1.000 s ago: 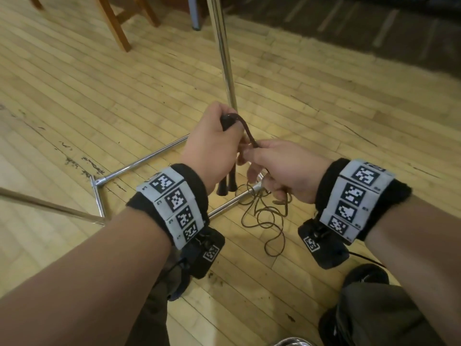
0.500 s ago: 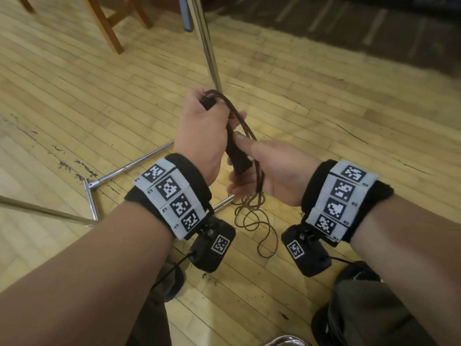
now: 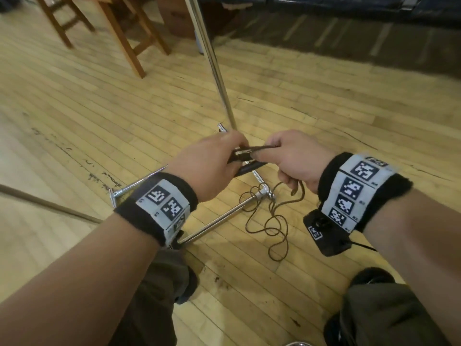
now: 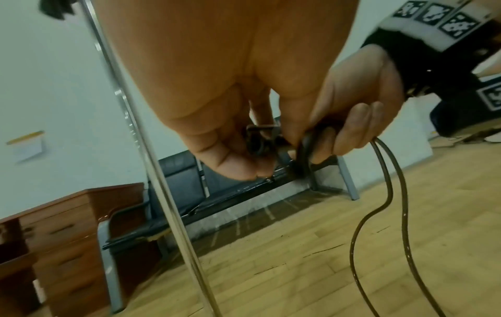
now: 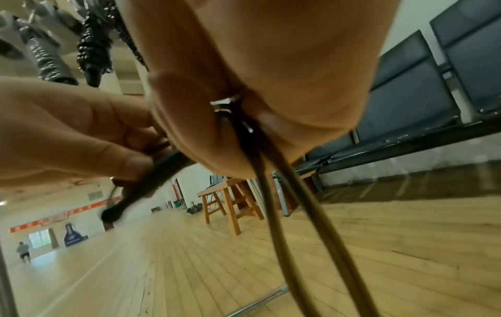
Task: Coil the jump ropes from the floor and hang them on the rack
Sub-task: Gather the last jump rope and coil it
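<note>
Both hands hold one dark jump rope above the floor. My left hand [image 3: 219, 158] grips its two black handles [image 3: 245, 164], which lie nearly level between the hands. My right hand [image 3: 282, 156] pinches the rope's cord right by the handles. From the right fist two strands of rope [image 4: 390, 193] hang down, and the slack rope [image 3: 268, 222] lies in loose loops on the floor. In the right wrist view the strands [image 5: 273, 203] run out under the palm, and a handle [image 5: 146, 182] sticks out of my left hand [image 5: 67, 128]. The rack's chrome pole [image 3: 215, 71] rises just behind the hands.
The rack's chrome base bars [image 3: 219, 218] lie on the wooden floor under the hands. Other coiled ropes [image 5: 93, 43] hang from the rack overhead. Wooden chair legs [image 3: 124, 38] stand at the back left, a dark bench [image 4: 216, 193] along the wall. My shoes [image 3: 371, 275] are below.
The handles have tipped from upright to nearly level. My right hand rose from below the left hand to beside it, drawing the cord out to the right. The view has tilted up.
</note>
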{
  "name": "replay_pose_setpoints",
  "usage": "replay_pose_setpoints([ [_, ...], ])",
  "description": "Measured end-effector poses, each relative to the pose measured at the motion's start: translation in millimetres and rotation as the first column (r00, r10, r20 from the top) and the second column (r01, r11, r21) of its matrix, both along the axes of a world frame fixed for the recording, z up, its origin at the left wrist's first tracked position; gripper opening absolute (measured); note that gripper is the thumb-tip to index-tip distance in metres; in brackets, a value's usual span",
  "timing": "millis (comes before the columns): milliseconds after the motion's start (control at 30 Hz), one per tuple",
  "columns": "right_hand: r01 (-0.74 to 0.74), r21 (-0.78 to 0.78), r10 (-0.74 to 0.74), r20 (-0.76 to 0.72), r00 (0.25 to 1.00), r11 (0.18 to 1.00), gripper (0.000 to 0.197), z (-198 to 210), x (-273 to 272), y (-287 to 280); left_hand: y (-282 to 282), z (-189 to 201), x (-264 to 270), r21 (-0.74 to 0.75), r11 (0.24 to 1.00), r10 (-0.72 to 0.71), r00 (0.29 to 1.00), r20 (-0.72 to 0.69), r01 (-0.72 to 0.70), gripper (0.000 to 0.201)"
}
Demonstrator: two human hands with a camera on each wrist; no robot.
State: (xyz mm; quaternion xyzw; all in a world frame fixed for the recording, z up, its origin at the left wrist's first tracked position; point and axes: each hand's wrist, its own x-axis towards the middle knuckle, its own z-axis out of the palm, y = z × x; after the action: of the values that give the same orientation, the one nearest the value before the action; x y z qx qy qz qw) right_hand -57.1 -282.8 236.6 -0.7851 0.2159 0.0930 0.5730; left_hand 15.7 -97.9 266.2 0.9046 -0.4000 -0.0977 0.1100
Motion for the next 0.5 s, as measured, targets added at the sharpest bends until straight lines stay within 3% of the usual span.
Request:
replay_pose_setpoints([
  [67, -0.039, -0.025, 0.037, -0.050, 0.998, 0.999, 0.029, -0.7, -3.7, 4.6, -3.8, -2.9, -9.0, 0.083, 0.995, -0.060, 0.998, -0.006, 0.060, 0.031],
  [200, -0.130, 0.026, 0.132, -0.148, 0.980, 0.991, 0.033, -2.1, -6.6, 15.3, -13.9, -11.2, -21.5, 0.205, 0.977, -0.072, 0.996, 0.045, 0.061, 0.024],
  [333, -0.306, -0.087, 0.274, -0.266, 0.924, 0.948, 0.041, -1.9, -8.8, 18.1, -19.1, -15.0, -18.5, 0.284, 0.955, -0.124, 0.986, 0.111, 0.088, 0.007],
  [400, -0.342, -0.130, 0.297, -0.276, 0.914, 0.931, 0.042, 0.9, -8.1, 16.0, -19.5, -15.8, -14.0, 0.302, 0.947, -0.131, 0.990, 0.055, 0.109, 0.008],
  [500, -0.408, -0.338, 0.350, -0.223, 0.910, 0.848, 0.036, 7.6, -4.7, 10.2, -18.7, -17.9, -7.7, 0.282, 0.951, -0.124, 0.992, -0.018, 0.124, 0.015],
])
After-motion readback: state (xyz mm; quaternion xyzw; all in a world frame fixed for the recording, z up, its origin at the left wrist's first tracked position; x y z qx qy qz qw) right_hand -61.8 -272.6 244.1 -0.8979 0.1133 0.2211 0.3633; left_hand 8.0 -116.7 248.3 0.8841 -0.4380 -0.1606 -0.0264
